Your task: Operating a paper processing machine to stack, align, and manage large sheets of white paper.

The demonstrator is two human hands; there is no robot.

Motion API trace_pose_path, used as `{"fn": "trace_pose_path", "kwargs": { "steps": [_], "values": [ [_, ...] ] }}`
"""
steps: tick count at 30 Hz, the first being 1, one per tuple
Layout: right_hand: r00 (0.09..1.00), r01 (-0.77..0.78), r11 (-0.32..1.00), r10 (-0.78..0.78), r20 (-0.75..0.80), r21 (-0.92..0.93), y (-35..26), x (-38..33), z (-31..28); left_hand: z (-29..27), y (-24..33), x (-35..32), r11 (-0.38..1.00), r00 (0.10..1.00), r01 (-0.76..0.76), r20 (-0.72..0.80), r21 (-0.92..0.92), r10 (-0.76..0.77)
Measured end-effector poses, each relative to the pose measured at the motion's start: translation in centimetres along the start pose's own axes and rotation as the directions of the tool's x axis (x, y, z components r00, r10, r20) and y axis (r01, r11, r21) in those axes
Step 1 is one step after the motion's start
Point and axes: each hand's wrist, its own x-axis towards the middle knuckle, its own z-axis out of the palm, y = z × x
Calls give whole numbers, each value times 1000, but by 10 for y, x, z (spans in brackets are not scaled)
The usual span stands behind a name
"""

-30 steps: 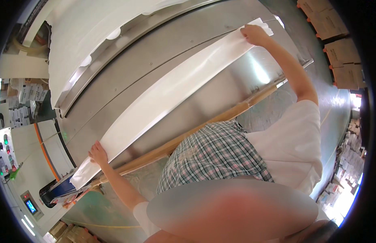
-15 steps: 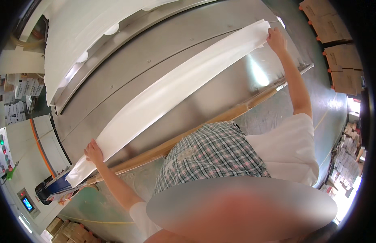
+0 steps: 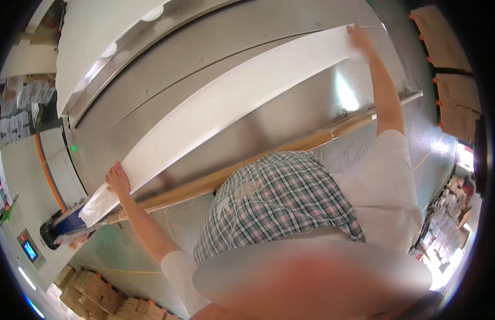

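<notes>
A long white folded strip of thin sheet, apparently cloth (image 3: pixel 215 114), stretches diagonally over a grey metal tabletop (image 3: pixel 231 58). My left hand (image 3: pixel 118 180) grips it near the left end; a short crumpled tail sticks out past the fingers. At the far right end my right hand (image 3: pixel 360 41) has its fingers closed on the strip's end, and it is slightly blurred. Between the hands the strip lies fairly smooth, its far edge bowed.
A wooden rail (image 3: pixel 221 176) runs along the table's near edge, against my checked apron (image 3: pixel 279 202). A large white sheet (image 3: pixel 93 48) covers the raised part beyond. A machine panel with a small screen (image 3: pixel 30 249) stands left. Cardboard boxes (image 3: pixel 453 96) are stacked right.
The strip looks wider and smoother toward its right end. My left hand sits a little farther up and left in the picture. The whole view has shifted slightly.
</notes>
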Motion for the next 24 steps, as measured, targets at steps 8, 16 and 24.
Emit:
{"fn": "trace_pose_path", "kwargs": {
  "steps": [8,16,24],
  "values": [
    [839,-38,674,-379,390,738,66,58,68,42,-45,45,922,985,-165,108,351,135],
    [624,31,380,-730,279,925,-75,-21,-106,-21,36,19,818,925,-332,9,-470,380],
    [552,-61,261,-796,250,963,-278,-114,-290,-46,203,-25,492,94,-657,586,-571,805]
  ]
}}
